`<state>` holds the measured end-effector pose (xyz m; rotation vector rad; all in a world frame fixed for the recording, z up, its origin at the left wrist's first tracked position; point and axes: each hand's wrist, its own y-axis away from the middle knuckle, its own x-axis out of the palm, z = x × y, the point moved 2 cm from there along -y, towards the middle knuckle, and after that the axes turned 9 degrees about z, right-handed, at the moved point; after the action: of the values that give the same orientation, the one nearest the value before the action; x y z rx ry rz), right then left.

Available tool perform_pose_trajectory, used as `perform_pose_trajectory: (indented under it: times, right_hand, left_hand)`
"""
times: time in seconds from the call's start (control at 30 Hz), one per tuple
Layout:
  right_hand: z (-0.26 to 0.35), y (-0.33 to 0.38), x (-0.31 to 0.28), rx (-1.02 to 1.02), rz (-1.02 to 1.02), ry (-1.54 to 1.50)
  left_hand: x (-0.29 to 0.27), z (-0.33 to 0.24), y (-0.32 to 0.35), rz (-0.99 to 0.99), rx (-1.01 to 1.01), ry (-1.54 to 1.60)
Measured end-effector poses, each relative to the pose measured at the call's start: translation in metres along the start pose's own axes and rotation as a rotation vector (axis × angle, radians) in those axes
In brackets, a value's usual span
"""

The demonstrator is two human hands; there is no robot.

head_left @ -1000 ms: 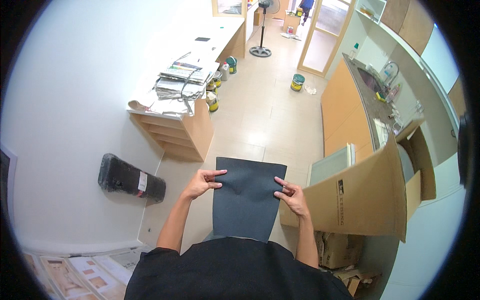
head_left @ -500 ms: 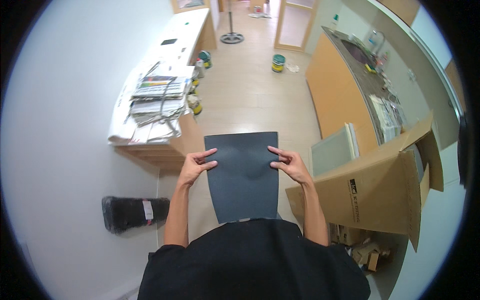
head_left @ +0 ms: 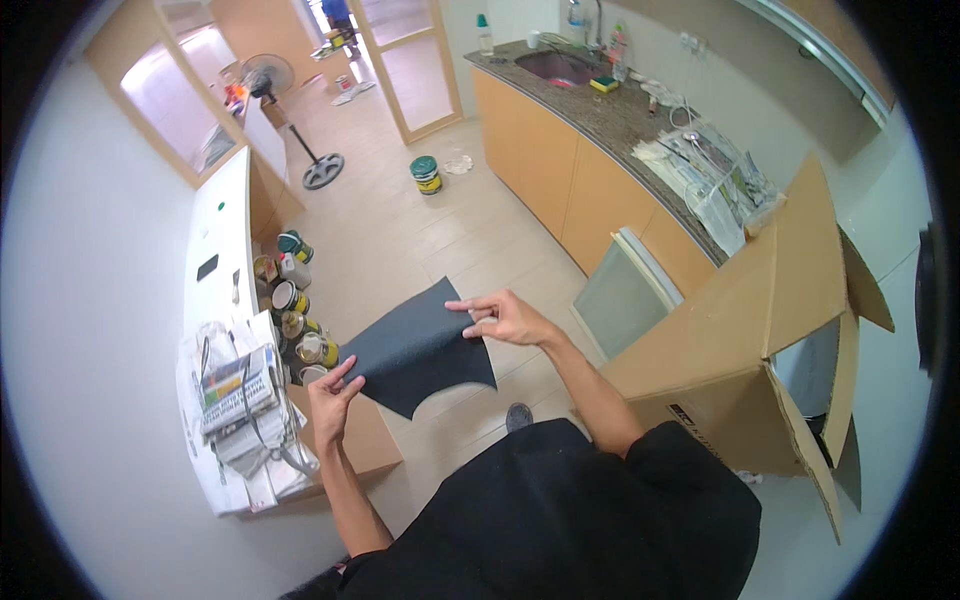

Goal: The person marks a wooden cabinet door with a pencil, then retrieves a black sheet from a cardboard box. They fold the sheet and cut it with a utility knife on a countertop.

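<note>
Between my hands is a dark blue-grey sheet (head_left: 425, 345) that looks like sandpaper. It is held up in the air over the floor, tilted and bent, with its near edge curving inward. My left hand (head_left: 332, 405) pinches the sheet's left corner between thumb and fingers. At the upper right edge, my right hand (head_left: 510, 318) grips it the same way, thumb below and fingers above. The fingertips behind the sheet are hidden.
On the left, a white counter (head_left: 215, 300) bears bundled newspapers (head_left: 240, 400), with paint cans (head_left: 290, 297) beside it. A large cardboard box (head_left: 700, 350) and a framed panel (head_left: 620, 285) stand at right. Farther off are a paint bucket (head_left: 427, 178), a standing fan (head_left: 322, 172) and a sink counter (head_left: 580, 110).
My view has turned. The sheet has gone from hanging straight, held at both sides, to tilted and bent. My left hand is now lower than my right; both keep their grip.
</note>
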<state>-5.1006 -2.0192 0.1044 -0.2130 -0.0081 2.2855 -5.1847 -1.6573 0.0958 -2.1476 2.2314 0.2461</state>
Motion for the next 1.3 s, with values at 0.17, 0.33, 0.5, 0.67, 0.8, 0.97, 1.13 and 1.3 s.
perform_pose_trajectory:
  times: [0.17, 0.33, 0.5, 0.67, 0.8, 0.97, 1.13, 1.3]
  right_hand:
    - [-0.017, -0.012, -0.066, -0.073, -0.263, 0.088]
    - [-0.015, -0.016, -0.111, -0.048, -0.578, 0.329]
    - [-0.01, -0.032, -0.161, -0.198, -0.8, 0.576]
    - [-0.031, -0.07, -0.226, -0.184, -0.768, 0.677]
    - [-0.03, -0.113, -0.28, 0.071, -0.748, 0.516]
    - [-0.066, -0.169, -0.363, 0.236, -0.826, 0.146]
    - [-0.091, -0.204, -0.417, 0.202, -0.863, -0.002]
    - [-0.11, -0.223, -0.491, 0.162, -0.795, -0.061]
  left_hand:
    - [0.048, -0.041, -0.084, 0.026, 0.116, -0.38]
    - [0.09, -0.077, -0.163, -0.022, 0.447, -0.677]
    - [0.122, -0.092, -0.253, 0.002, 0.808, -0.78]
    - [0.131, -0.096, -0.363, 0.225, 0.928, -0.782]
    - [0.137, -0.098, -0.468, 0.465, 0.544, -0.508]
    - [0.179, -0.106, -0.585, 0.498, 0.144, -0.107]
    - [0.205, -0.105, -0.668, 0.671, 0.085, -0.096]
    - [0.24, -0.116, -0.741, 0.686, 0.146, -0.035]
